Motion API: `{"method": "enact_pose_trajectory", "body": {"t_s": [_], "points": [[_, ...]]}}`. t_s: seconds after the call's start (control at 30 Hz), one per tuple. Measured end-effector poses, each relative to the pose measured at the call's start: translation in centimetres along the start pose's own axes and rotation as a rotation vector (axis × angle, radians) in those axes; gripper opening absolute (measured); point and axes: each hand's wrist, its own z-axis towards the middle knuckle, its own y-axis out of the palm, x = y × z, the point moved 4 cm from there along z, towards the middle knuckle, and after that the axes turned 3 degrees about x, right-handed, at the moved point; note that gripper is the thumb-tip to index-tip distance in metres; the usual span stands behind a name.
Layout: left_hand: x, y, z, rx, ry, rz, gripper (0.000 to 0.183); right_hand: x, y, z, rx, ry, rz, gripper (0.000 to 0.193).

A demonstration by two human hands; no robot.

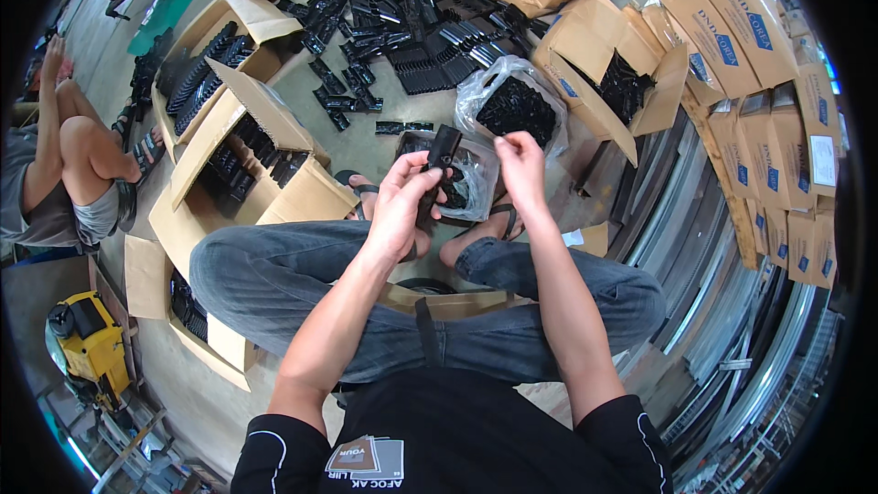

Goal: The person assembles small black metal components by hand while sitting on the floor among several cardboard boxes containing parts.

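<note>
My left hand (408, 199) is closed around a black rectangular plastic part (444, 148), which stands nearly upright above my feet. To its right, level with the part and apart from it, my right hand (521, 169) is raised with fingertips pinched together; what they hold, if anything, is too small to make out. Beneath both hands stands a clear plastic tub (483, 185), lined with a bag and holding small black pieces; my left hand and the part hide some of it. Just beyond is a clear bag (465, 108) full of small black pieces.
Many black parts (384, 9) are spread and stacked on the floor ahead. Open cardboard boxes (297, 197) of black parts stand at left, another box (663, 114) at right. Stacked cartons (732, 14) and long metal profiles (732, 311) line the right. Another person (87, 142) sits at left.
</note>
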Motion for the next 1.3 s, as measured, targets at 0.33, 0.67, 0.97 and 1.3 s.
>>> {"method": "enact_pose_trajectory", "body": {"t_s": [0.33, 0.67, 0.97, 1.3], "points": [[0.1, -1.1, 0.6, 0.163, 0.11, -0.08, 0.034, 0.2, 3.3, -3.7, -0.283, 0.584, 0.628, 0.032], [0.9, -1.1, 0.5, 0.162, 0.162, 0.078, 0.034, -0.9, 3.7, -5.0, -0.417, 0.562, 0.434, 0.021], [0.1, -1.4, 1.1, 0.134, 0.128, 0.006, 0.034, -0.7, 3.9, -5.1, -0.316, 0.494, 0.605, 0.014], [0.0, -2.5, 1.8, 0.158, 0.127, 0.004, 0.026, -2.8, 4.6, -5.7, -0.483, 0.442, 0.44, 0.021]]}}
